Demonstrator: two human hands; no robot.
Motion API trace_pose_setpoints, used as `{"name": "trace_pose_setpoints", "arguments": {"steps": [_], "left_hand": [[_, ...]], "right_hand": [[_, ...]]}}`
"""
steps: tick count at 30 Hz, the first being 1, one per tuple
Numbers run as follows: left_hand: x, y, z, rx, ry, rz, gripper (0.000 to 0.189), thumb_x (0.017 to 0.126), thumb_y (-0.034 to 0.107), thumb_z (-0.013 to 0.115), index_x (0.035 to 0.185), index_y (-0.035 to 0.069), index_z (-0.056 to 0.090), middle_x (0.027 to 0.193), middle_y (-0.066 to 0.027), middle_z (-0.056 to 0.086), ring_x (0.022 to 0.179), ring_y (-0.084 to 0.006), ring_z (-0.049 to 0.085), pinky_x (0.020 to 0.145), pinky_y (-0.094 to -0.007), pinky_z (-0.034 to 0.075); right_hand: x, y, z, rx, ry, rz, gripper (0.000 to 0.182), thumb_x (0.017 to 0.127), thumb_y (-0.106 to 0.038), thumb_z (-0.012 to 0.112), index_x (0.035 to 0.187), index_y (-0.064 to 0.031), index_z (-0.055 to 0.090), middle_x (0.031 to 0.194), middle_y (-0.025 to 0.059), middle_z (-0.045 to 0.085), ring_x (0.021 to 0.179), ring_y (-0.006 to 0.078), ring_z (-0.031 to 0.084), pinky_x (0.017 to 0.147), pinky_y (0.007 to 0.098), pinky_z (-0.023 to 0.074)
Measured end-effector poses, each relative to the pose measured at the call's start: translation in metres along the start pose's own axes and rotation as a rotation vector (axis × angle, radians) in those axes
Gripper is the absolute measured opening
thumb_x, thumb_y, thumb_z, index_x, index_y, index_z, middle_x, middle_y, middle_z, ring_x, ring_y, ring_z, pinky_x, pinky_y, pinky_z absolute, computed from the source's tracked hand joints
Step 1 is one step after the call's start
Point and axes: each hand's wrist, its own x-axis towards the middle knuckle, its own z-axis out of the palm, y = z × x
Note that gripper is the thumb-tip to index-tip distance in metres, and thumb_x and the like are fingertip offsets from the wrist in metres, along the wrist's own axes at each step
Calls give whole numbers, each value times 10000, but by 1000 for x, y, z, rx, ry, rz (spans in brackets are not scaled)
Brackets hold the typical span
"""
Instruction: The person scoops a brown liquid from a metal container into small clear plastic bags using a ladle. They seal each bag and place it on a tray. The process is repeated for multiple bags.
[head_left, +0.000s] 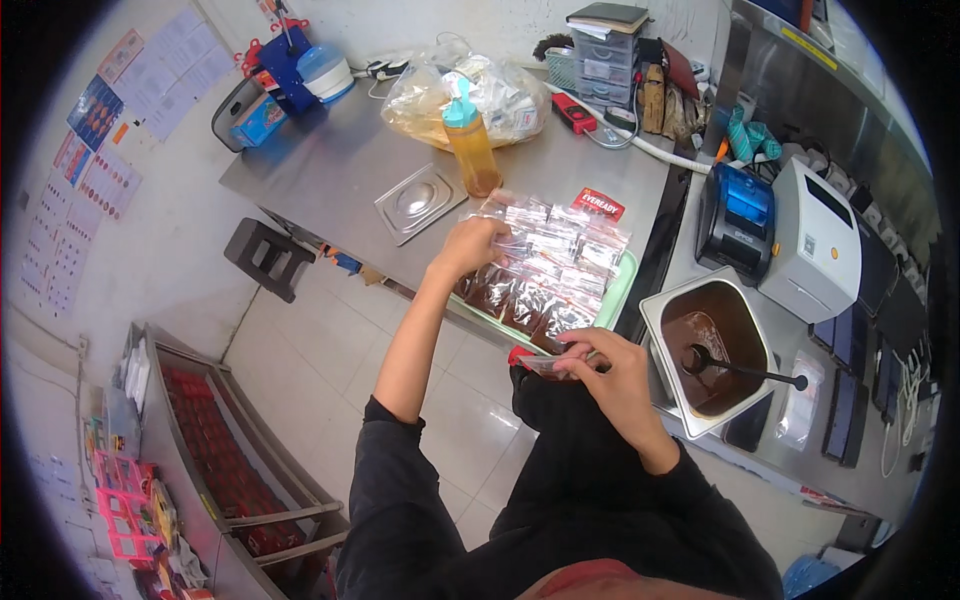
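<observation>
My right hand (611, 371) holds a small zip-seal plastic bag (553, 366) with dark sauce in it, just off the near corner of a light green tray (624, 289). Rows of similar sauce-filled bags (525, 296) lie overlapping on that tray. At the tray's left side my left hand (480, 244) has its fingers on the upper part of a bag; whether it grips one, I cannot tell. To the right, a steel container (660, 322) holds brown sauce and a black-handled ladle (750, 369).
Behind the tray stand a squeeze bottle (472, 150) and a large plastic bag (480, 97). A steel lid (421, 202) lies left of them. Printers (814, 240) and phones (844, 409) sit on the right counter. A black stool (268, 259) is at the left.
</observation>
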Motion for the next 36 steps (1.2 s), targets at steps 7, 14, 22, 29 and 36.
{"name": "trace_pose_setpoints", "arguments": {"steps": [7, 14, 22, 29, 36], "left_hand": [[14, -5, 14, -161, 185, 53, 350, 644, 186, 842, 967, 89, 747, 925, -165, 714, 910, -343, 669, 777, -415, 510], [9, -43, -16, -497, 423, 98, 343, 809, 248, 772, 1093, 74, 690, 893, -60, 666, 780, -164, 636, 689, -302, 487], [-112, -37, -35, -1592, 763, -352, 450, 989, 384, 550, 1177, -25, 560, 781, 7, 432, 559, -71, 323, 502, -218, 282], [-223, 17, 34, -2146, 842, -355, 494, 915, 310, 516, 1256, -45, 473, 975, -116, 550, 849, -213, 538, 712, -324, 444], [-315, 18, 79, -2019, 941, -346, 494, 796, -13, 503, 1289, -14, 465, 1112, -137, 554, 969, -225, 568, 808, -344, 497]], "right_hand": [[60, 29, 43, 242, 59, 13, 199, 831, -22, 713, 1027, -6, 685, 852, 71, 684, 692, 127, 663, 581, 261, 533], [120, 53, 99, 289, -77, 138, 201, 881, -4, 664, 1081, -1, 640, 896, 69, 616, 710, 114, 643, 571, 238, 553], [131, 96, 104, 52, 91, 126, 199, 883, 17, 645, 1075, 7, 597, 897, 108, 600, 669, 155, 688, 489, 252, 550], [123, 71, 115, 197, -68, 40, 271, 860, 43, 637, 1111, -47, 593, 827, 97, 649, 643, 159, 689, 497, 287, 546], [133, 104, 100, -110, 61, 49, 263, 865, 55, 613, 1109, -33, 577, 848, 102, 651, 663, 162, 678, 501, 296, 533]]}}
